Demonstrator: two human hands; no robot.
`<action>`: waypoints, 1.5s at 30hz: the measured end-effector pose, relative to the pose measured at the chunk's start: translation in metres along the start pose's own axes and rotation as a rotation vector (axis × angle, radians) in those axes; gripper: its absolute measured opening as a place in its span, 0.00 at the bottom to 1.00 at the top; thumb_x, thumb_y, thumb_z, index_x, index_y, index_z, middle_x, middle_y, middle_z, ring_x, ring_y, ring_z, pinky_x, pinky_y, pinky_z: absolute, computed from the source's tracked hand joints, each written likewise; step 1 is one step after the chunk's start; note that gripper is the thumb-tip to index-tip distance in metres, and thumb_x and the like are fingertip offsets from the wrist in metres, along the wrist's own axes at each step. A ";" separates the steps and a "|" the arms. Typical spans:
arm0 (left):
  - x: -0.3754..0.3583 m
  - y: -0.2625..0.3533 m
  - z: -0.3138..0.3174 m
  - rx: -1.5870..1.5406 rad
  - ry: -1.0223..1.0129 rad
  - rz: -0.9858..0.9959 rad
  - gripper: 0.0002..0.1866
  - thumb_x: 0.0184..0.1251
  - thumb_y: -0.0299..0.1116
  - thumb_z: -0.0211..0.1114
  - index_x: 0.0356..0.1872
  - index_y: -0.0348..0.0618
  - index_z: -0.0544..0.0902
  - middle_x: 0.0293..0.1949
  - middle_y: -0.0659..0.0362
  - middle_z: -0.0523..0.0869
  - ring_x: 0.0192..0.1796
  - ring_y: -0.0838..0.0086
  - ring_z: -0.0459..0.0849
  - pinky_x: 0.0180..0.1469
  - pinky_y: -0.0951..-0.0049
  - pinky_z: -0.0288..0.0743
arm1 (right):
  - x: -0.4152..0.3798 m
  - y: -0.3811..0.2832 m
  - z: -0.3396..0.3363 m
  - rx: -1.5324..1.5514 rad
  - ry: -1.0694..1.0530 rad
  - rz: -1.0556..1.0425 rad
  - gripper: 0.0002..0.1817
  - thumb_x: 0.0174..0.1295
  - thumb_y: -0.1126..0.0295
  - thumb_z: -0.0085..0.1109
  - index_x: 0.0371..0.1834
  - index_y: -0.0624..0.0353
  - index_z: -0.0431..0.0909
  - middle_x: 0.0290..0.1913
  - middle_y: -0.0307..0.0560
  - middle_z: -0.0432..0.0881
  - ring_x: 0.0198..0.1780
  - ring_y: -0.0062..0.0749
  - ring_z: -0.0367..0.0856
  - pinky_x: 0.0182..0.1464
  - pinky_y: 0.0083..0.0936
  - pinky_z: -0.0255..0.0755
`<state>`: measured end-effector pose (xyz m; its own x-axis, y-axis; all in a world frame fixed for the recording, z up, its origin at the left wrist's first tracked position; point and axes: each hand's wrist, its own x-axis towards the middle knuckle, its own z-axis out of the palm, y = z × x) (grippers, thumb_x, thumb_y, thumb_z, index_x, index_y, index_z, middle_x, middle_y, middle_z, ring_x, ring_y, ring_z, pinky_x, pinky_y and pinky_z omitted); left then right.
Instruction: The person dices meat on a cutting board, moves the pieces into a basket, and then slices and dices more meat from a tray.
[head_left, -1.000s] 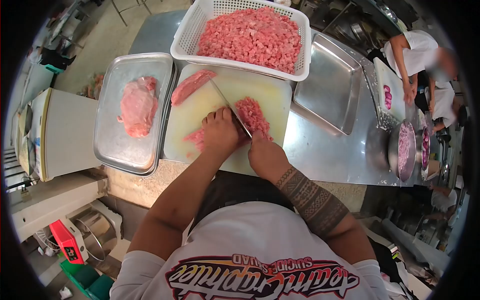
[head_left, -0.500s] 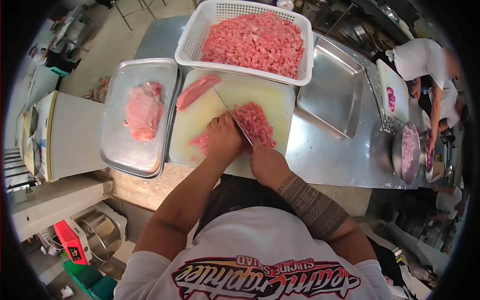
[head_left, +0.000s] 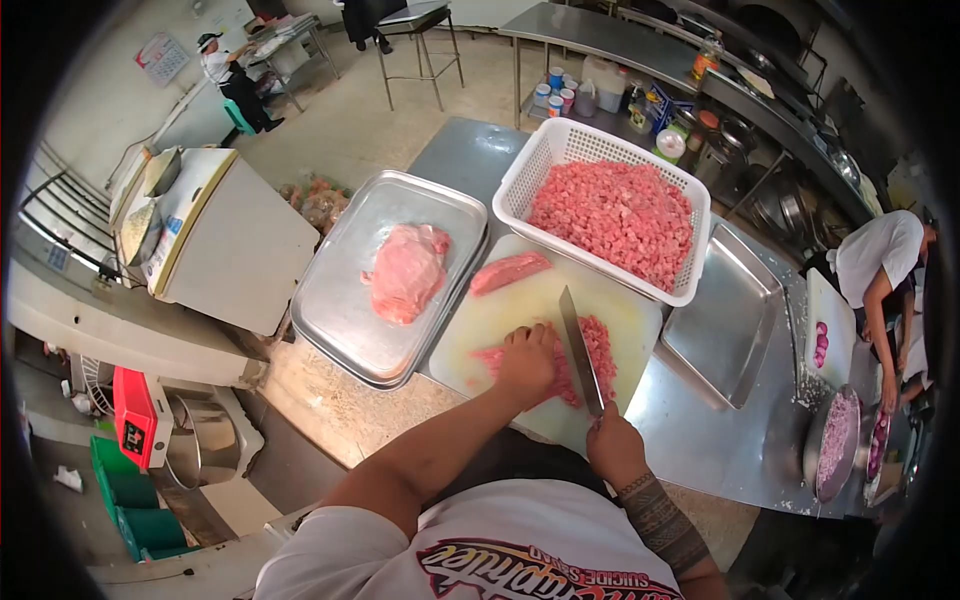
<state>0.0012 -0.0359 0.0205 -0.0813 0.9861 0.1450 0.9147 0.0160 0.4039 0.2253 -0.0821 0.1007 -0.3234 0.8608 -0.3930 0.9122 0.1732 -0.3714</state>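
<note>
My right hand (head_left: 614, 444) is wrapped round the handle of a large knife (head_left: 581, 352), its blade upright over the meat. Beside the blade, my left hand (head_left: 527, 366) presses with curled fingers on strips of pink meat (head_left: 488, 357). Diced meat (head_left: 599, 358) lies right of the blade on the white cutting board (head_left: 628, 317). A longer piece of meat (head_left: 510, 272) rests near the board's upper left edge. Behind the board, a white perforated basket (head_left: 522, 177) holds a heap of meat cubes (head_left: 615, 215). One large raw piece (head_left: 408, 272) lies on the metal tray (head_left: 336, 290) at the left.
A rectangular metal pan (head_left: 722, 318) is right of the board. Farther right are a board (head_left: 835, 300) with red onions (head_left: 821, 345), a bowl (head_left: 835, 445) of chopped onion and a co-worker (head_left: 880, 252). A white freezer (head_left: 240, 245) stands left; another person (head_left: 218, 68) is far back.
The view has turned and shifted, so the table appears lower and farther right. The knife blade is now raised more upright, while my left hand remains on the meat.
</note>
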 end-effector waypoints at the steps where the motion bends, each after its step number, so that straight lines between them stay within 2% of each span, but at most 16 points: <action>1: -0.001 0.001 -0.001 0.028 -0.012 0.007 0.24 0.72 0.32 0.56 0.66 0.35 0.79 0.61 0.47 0.84 0.60 0.49 0.83 0.64 0.47 0.74 | 0.001 -0.001 -0.001 0.002 0.003 -0.011 0.21 0.73 0.65 0.54 0.62 0.69 0.70 0.36 0.67 0.89 0.40 0.66 0.89 0.45 0.59 0.82; 7: 0.004 0.000 -0.002 0.185 -0.105 -0.005 0.27 0.72 0.33 0.55 0.70 0.35 0.76 0.62 0.47 0.83 0.60 0.47 0.83 0.65 0.45 0.75 | -0.016 -0.007 -0.022 0.040 0.025 -0.054 0.22 0.71 0.69 0.56 0.64 0.70 0.71 0.35 0.68 0.88 0.37 0.65 0.89 0.43 0.58 0.82; 8: -0.001 0.001 0.006 0.222 -0.138 -0.003 0.27 0.72 0.34 0.55 0.71 0.35 0.76 0.62 0.46 0.83 0.60 0.47 0.83 0.65 0.45 0.75 | -0.022 -0.003 -0.019 0.070 0.067 -0.096 0.15 0.72 0.69 0.58 0.53 0.67 0.70 0.33 0.68 0.86 0.37 0.68 0.86 0.40 0.61 0.79; 9: -0.002 -0.002 0.012 0.182 -0.087 0.000 0.27 0.72 0.34 0.54 0.71 0.34 0.75 0.63 0.45 0.83 0.60 0.46 0.83 0.64 0.45 0.76 | -0.028 -0.007 -0.026 0.088 0.107 -0.134 0.15 0.72 0.69 0.58 0.54 0.67 0.70 0.34 0.67 0.86 0.38 0.67 0.87 0.41 0.60 0.79; 10: -0.002 -0.005 0.017 0.195 0.062 0.071 0.22 0.71 0.32 0.54 0.63 0.35 0.79 0.55 0.46 0.86 0.53 0.48 0.86 0.57 0.46 0.80 | -0.032 -0.011 -0.033 0.069 0.094 -0.129 0.17 0.71 0.70 0.58 0.57 0.68 0.71 0.33 0.66 0.86 0.37 0.65 0.87 0.41 0.58 0.80; 11: -0.001 0.001 0.008 0.156 0.013 0.032 0.19 0.71 0.32 0.54 0.59 0.38 0.80 0.54 0.47 0.86 0.54 0.47 0.86 0.56 0.46 0.80 | -0.040 -0.012 -0.038 0.052 0.075 -0.125 0.19 0.71 0.70 0.57 0.60 0.69 0.71 0.33 0.65 0.86 0.36 0.64 0.88 0.40 0.57 0.81; 12: 0.002 0.001 0.007 0.126 0.001 0.024 0.18 0.70 0.31 0.55 0.58 0.40 0.80 0.53 0.49 0.86 0.54 0.47 0.86 0.56 0.45 0.80 | -0.046 -0.016 -0.045 0.053 0.027 -0.097 0.17 0.71 0.70 0.57 0.58 0.69 0.71 0.33 0.65 0.86 0.36 0.64 0.88 0.40 0.57 0.81; 17: 0.001 0.001 0.008 0.095 0.011 0.014 0.20 0.68 0.30 0.58 0.60 0.40 0.80 0.59 0.50 0.84 0.60 0.46 0.82 0.62 0.43 0.75 | -0.053 -0.022 -0.053 0.080 -0.112 -0.070 0.13 0.71 0.69 0.57 0.51 0.67 0.70 0.33 0.65 0.86 0.37 0.65 0.88 0.43 0.57 0.81; 20: 0.003 0.004 0.001 0.074 -0.035 -0.005 0.20 0.67 0.29 0.58 0.60 0.39 0.80 0.60 0.51 0.84 0.62 0.46 0.81 0.64 0.43 0.73 | -0.043 -0.024 -0.043 0.090 -0.120 -0.080 0.14 0.70 0.71 0.57 0.53 0.67 0.70 0.34 0.66 0.87 0.39 0.65 0.88 0.43 0.57 0.81; 26: 0.004 -0.002 0.012 0.079 -0.034 -0.012 0.19 0.66 0.30 0.59 0.58 0.37 0.79 0.60 0.48 0.84 0.62 0.45 0.80 0.65 0.44 0.73 | 0.025 -0.031 0.004 0.171 -0.008 -0.096 0.14 0.69 0.72 0.54 0.54 0.66 0.70 0.38 0.66 0.88 0.43 0.65 0.89 0.46 0.57 0.82; 29: 0.002 0.000 0.011 0.051 -0.025 -0.043 0.19 0.68 0.30 0.58 0.58 0.38 0.80 0.57 0.48 0.84 0.62 0.46 0.80 0.65 0.44 0.72 | 0.029 -0.032 0.004 0.097 -0.033 -0.082 0.13 0.70 0.71 0.53 0.54 0.65 0.71 0.39 0.66 0.89 0.43 0.64 0.90 0.46 0.57 0.82; 32: 0.001 0.001 0.009 0.046 0.001 -0.025 0.17 0.68 0.30 0.58 0.55 0.37 0.79 0.56 0.47 0.83 0.61 0.46 0.80 0.64 0.45 0.73 | 0.012 -0.025 -0.007 0.109 0.061 -0.114 0.12 0.70 0.71 0.54 0.53 0.66 0.71 0.38 0.66 0.88 0.41 0.64 0.89 0.45 0.58 0.82; 38: 0.002 0.002 0.008 0.054 0.005 -0.017 0.14 0.68 0.30 0.57 0.51 0.37 0.78 0.54 0.46 0.83 0.58 0.46 0.81 0.62 0.46 0.74 | -0.044 -0.037 -0.057 0.074 -0.212 -0.033 0.15 0.69 0.71 0.57 0.55 0.68 0.71 0.36 0.63 0.88 0.40 0.64 0.89 0.46 0.55 0.82; 41: 0.003 0.000 0.011 0.055 0.019 -0.021 0.13 0.67 0.30 0.58 0.51 0.37 0.78 0.53 0.46 0.83 0.58 0.46 0.81 0.62 0.46 0.74 | -0.017 -0.028 -0.022 0.128 -0.089 -0.131 0.16 0.69 0.71 0.57 0.55 0.68 0.71 0.38 0.64 0.88 0.41 0.63 0.89 0.46 0.54 0.82; 43: 0.002 0.000 0.010 0.052 0.025 -0.018 0.13 0.67 0.30 0.58 0.51 0.37 0.78 0.53 0.46 0.83 0.57 0.46 0.81 0.62 0.46 0.74 | 0.019 -0.031 0.006 0.141 -0.047 -0.118 0.16 0.69 0.71 0.57 0.55 0.68 0.71 0.39 0.67 0.88 0.43 0.63 0.89 0.47 0.54 0.82; 45: 0.002 0.002 0.006 0.045 0.033 -0.017 0.13 0.68 0.30 0.58 0.51 0.37 0.78 0.51 0.46 0.84 0.57 0.45 0.81 0.62 0.47 0.73 | 0.044 -0.038 0.004 0.132 -0.046 -0.098 0.16 0.69 0.70 0.57 0.55 0.68 0.72 0.41 0.67 0.88 0.46 0.64 0.89 0.48 0.54 0.82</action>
<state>0.0056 -0.0329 0.0163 -0.1094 0.9796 0.1687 0.9300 0.0409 0.3652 0.1752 -0.0526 0.0942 -0.4230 0.8197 -0.3862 0.8356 0.1881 -0.5161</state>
